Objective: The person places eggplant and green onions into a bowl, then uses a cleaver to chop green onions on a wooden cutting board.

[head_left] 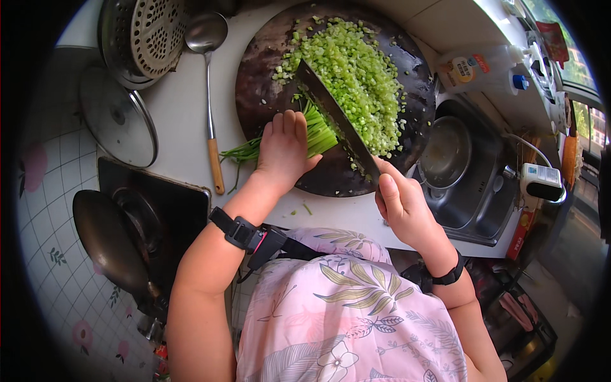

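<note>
A round dark cutting board (261, 95) fills the upper centre of the frame, on a white counter (181, 108). A heap of chopped green pieces (356, 70) covers its upper right part. A cleaver (334, 118) slants across the board, its edge against a bunch of green stalks (305, 137). The right hand (401, 204), right of centre, is clenched around the cleaver's handle. The left hand (284, 149), at centre, presses flat on the stalks, fingers curled.
</note>
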A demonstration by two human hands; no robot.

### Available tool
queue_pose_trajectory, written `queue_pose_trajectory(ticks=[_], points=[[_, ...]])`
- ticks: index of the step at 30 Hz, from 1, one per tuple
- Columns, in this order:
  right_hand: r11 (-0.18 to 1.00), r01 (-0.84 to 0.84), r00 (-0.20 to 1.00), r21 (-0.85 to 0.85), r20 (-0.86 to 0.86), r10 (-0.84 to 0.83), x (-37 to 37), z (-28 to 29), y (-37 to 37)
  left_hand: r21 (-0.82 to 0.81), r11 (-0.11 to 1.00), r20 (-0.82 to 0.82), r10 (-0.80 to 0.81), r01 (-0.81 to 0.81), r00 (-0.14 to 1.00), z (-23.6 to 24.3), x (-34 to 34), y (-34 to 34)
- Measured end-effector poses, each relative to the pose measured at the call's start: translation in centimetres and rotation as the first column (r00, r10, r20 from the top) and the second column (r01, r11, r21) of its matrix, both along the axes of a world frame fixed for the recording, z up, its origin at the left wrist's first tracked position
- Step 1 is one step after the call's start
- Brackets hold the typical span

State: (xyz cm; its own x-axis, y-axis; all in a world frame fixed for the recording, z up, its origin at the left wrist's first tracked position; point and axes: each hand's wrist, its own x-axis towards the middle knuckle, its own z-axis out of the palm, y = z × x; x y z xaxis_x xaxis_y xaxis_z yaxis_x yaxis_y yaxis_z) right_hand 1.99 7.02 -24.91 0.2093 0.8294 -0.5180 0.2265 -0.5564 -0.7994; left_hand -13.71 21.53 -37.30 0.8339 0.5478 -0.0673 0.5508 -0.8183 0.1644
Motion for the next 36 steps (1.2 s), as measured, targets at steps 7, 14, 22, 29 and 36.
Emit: queue_pose_trajectory(ticks=[7,14,22,29,36], points=[[0.995,-0.043,0.999,-0.088,0.023,0.045,-0.5,-1.4,-0.4,0.012,1.000,-0.059,0.013,-0.012,0.998,0.3,0.2,0.0],[0.998,-0.059,0.993,-0.019,0.098,0.060,-1.1,-1.5,0.0,-0.015,1.000,-0.046,0.019,-0.020,0.999,0.2,0.1,0.0],[0.995,-0.076,0.986,0.058,0.153,0.066,-0.8,-5.5,4.3,0.008,1.000,-0.101,-0.019,0.020,0.995,0.1,0.1,-0.2],[1.000,0.000,1.000,0.001,0.028,0.000,-0.5,-2.4,1.9,0.013,1.000,-0.035,0.014,-0.014,0.999,0.2,0.0,-0.2],[0.999,-0.014,0.999,-0.034,0.032,0.015,-0.7,-1.0,-0.4,-0.001,1.000,0.010,0.018,-0.018,1.000,0.1,0.1,0.0]])
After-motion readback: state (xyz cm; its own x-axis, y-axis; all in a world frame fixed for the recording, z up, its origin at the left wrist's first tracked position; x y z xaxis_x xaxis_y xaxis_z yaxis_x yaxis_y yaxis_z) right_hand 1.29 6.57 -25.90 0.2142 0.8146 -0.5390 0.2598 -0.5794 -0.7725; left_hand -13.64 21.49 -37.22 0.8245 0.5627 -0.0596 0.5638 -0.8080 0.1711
